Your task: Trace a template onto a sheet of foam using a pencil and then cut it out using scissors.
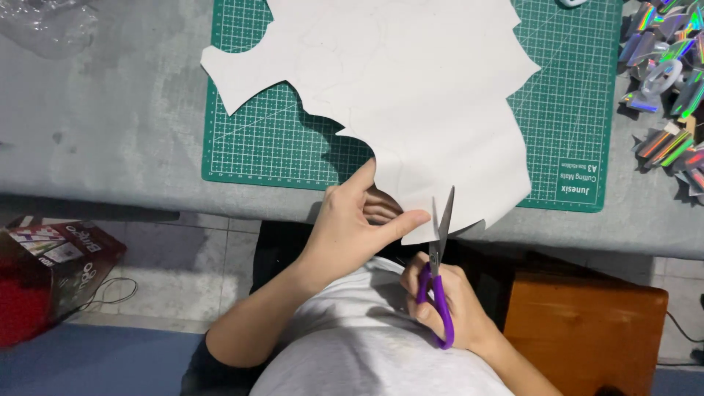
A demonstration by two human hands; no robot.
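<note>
Left hand fingers pinching white paper's jagged near edge; right hand fingers gripping purple scissors, blades parted at edge, overhanging desk rim.

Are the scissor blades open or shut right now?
Open: the scissors' two blades spread in a narrow V at the white paper's edge, held by the right hand.

Matt white paper sheet, purple plastic-handled metal scissors, iridescent foil scraps.

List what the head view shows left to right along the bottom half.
Red box → left hand → scissors in right hand → wooden stool.
</note>
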